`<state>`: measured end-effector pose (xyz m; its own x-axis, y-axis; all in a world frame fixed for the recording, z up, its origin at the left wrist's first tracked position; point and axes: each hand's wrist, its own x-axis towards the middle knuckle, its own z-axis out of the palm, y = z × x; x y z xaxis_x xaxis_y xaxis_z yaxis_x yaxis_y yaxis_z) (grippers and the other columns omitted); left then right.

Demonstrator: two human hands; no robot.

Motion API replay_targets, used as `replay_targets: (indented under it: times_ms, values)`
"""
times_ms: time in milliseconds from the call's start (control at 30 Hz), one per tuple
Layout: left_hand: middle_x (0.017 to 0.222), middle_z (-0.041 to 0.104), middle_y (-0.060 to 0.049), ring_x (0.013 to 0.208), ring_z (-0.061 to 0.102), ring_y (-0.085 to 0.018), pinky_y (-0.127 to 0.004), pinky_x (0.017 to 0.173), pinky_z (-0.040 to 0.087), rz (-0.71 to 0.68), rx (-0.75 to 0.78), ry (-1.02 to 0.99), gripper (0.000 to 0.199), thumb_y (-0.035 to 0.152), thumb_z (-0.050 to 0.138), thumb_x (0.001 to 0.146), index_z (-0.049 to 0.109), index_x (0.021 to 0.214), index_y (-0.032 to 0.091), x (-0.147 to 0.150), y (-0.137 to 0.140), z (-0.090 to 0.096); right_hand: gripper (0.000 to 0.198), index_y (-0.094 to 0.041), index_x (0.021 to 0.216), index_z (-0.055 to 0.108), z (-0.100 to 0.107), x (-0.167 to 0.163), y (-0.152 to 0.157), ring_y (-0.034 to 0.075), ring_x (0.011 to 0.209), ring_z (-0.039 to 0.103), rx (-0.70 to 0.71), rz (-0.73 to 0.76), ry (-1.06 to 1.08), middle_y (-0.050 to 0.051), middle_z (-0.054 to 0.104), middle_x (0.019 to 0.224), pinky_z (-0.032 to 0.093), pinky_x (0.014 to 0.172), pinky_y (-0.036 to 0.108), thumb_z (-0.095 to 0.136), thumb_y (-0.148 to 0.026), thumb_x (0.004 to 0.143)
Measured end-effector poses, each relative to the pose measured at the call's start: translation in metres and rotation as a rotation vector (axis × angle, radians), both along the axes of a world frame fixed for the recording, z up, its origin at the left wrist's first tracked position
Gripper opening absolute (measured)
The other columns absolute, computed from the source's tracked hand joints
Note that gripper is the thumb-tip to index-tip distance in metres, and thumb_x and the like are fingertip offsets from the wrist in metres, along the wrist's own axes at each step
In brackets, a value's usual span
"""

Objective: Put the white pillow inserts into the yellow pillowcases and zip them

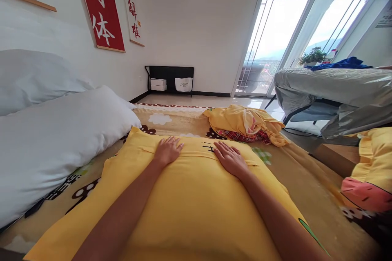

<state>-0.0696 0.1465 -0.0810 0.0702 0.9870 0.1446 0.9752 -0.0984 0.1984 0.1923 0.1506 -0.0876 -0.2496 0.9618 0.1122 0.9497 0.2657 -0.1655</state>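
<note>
A pillow in a yellow pillowcase [196, 204] lies flat in front of me on the bed. My left hand [168, 151] rests palm down near its far edge, fingers stretched out on the cloth. To the right, my right hand [231, 158] also lies flat on the pillow, fingers extended beside a small dark printed mark. A seam or flap runs across the case close to both hands. Neither hand grips anything. Past the pillow's far right corner sits a crumpled heap of yellow cloth [229, 120] with some red plaid fabric.
White pillows [73, 130] lie along the left side of the patterned brown blanket [309, 187]. At right are a cardboard box [337, 157], more yellow cloth [375, 151] and a plastic-covered table [343, 83]. A low black shelf [171, 74] stands against the far wall.
</note>
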Motion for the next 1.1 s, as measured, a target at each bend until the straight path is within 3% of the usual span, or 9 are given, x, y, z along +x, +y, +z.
replay_targets:
  times_ms: [133, 267, 533, 1100]
  values:
    - [0.154, 0.032, -0.007, 0.143, 0.024, -0.022, -0.048, 0.116, 0.016, 0.071, -0.018, 0.028, 0.057, 0.049, 0.023, 0.095, 0.041, 0.142, 0.022, -0.043, -0.015, 0.001, 0.058, -0.026, 0.148, 0.031, -0.003, 0.022, -0.008, 0.017, 0.144, 0.018, -0.023, -0.020, 0.004, -0.001, 0.026, 0.155, 0.017, 0.117, 0.043, 0.015, -0.048, 0.097]
    - [0.157, 0.024, -0.001, 0.145, 0.019, -0.020, -0.047, 0.117, 0.014, 0.070, -0.062, 0.032, 0.057, 0.049, 0.021, 0.096, 0.031, 0.147, 0.027, -0.062, -0.029, 0.001, 0.059, -0.028, 0.149, 0.026, -0.010, 0.040, -0.013, 0.017, 0.145, 0.015, -0.032, -0.002, 0.034, -0.003, 0.021, 0.157, 0.015, 0.118, 0.044, 0.013, -0.050, 0.096]
    - [0.158, 0.021, -0.001, 0.146, 0.016, -0.020, -0.048, 0.117, 0.013, 0.062, -0.065, 0.027, 0.058, 0.049, 0.020, 0.096, 0.028, 0.149, 0.026, -0.063, -0.033, 0.000, 0.064, -0.026, 0.151, 0.021, -0.019, 0.056, -0.018, 0.016, 0.145, 0.008, -0.058, 0.043, 0.088, -0.002, 0.016, 0.158, 0.011, 0.119, 0.043, 0.011, -0.055, 0.095]
    - [0.157, 0.024, -0.002, 0.145, 0.018, -0.021, -0.049, 0.117, 0.014, 0.058, -0.042, 0.008, 0.056, 0.048, 0.021, 0.096, 0.030, 0.148, 0.026, -0.065, -0.034, -0.001, 0.058, -0.029, 0.150, 0.024, -0.023, 0.057, -0.017, 0.017, 0.145, 0.013, 0.007, 0.045, 0.082, -0.002, 0.020, 0.157, 0.017, 0.118, 0.045, 0.015, -0.051, 0.097]
